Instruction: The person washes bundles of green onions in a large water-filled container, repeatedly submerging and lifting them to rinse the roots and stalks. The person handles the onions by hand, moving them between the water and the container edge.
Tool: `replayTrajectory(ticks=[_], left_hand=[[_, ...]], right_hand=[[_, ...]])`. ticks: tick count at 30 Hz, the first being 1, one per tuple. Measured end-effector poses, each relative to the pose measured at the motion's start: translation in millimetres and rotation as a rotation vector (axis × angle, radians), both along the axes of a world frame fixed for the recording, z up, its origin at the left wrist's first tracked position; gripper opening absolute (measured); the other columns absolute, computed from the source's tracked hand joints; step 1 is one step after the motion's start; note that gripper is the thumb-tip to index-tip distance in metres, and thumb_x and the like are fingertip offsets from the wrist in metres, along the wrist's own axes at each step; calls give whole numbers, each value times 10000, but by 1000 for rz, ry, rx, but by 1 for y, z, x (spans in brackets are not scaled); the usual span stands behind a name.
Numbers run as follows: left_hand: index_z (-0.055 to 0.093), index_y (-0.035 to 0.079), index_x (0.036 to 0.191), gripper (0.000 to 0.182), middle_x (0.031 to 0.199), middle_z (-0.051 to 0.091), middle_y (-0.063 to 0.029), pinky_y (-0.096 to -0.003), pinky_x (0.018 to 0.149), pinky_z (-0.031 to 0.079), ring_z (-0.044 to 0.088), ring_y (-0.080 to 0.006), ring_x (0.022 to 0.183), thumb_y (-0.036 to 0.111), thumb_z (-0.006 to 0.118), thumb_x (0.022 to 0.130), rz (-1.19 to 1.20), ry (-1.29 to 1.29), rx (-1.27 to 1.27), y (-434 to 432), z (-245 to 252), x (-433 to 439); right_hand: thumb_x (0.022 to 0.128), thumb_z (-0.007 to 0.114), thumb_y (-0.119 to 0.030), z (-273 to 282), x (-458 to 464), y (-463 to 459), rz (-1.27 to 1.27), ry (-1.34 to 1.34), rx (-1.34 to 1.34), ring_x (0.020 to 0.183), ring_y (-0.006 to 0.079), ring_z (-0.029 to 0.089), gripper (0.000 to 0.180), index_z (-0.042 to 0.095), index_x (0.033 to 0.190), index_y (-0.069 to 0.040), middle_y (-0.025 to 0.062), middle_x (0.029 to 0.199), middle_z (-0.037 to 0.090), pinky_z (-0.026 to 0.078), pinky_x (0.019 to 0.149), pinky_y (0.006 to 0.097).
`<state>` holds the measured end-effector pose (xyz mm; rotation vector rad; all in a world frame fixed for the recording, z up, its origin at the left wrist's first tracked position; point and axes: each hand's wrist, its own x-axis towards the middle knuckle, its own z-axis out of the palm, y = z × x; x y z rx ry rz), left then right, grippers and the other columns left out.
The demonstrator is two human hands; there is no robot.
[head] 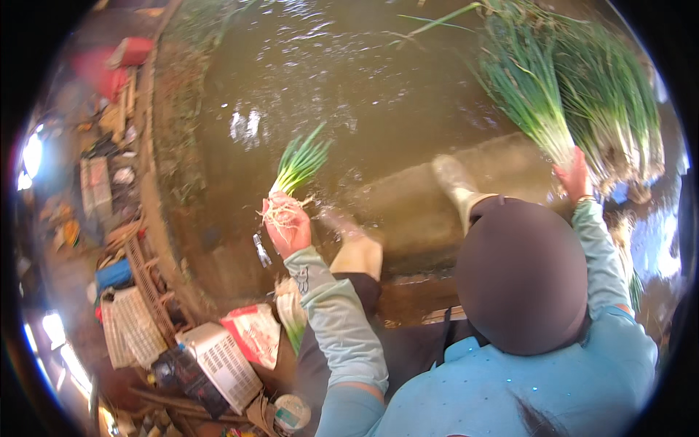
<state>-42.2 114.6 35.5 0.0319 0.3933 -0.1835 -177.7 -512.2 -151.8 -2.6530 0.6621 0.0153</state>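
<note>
My left hand is closed around a small bunch of spring onions. The green leaves point away from me, and pale stringy roots hang over the fingers. At the right, my right hand grips the white stem end of a larger spring onion bunch, its long leaves spreading towards the top of the view. Beside and partly behind it lie more spring onions with muddy roots. Murky brown water spreads beneath both hands.
Two pale boots stand in the water near a submerged concrete ledge. A narrow bank edge runs down the left. Beyond it are a white perforated crate, a red-and-white bag and scattered clutter. More spring onions lie beside my left forearm.
</note>
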Motion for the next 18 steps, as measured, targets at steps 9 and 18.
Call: replayTrajectory(ticks=[9, 18], left_hand=[[549, 51, 949, 89, 865, 630, -28, -272, 533, 527, 643, -140, 751, 22, 532, 867, 194, -247, 14, 50, 137, -7], [579, 66, 950, 113, 865, 650, -24, -244, 523, 521, 638, -112, 710, 20, 578, 847, 378, -336, 80, 86, 157, -37]], right_hand=[[843, 696, -346, 119, 113, 11, 88, -262, 717, 905, 113, 540, 488, 573, 1129, 30, 60, 1033, 618, 432, 807, 263], [916, 597, -292, 254, 184, 81, 128, -735, 1206, 976, 100, 538, 491, 515, 1292, 13, 36, 1149, 592, 414, 818, 248]])
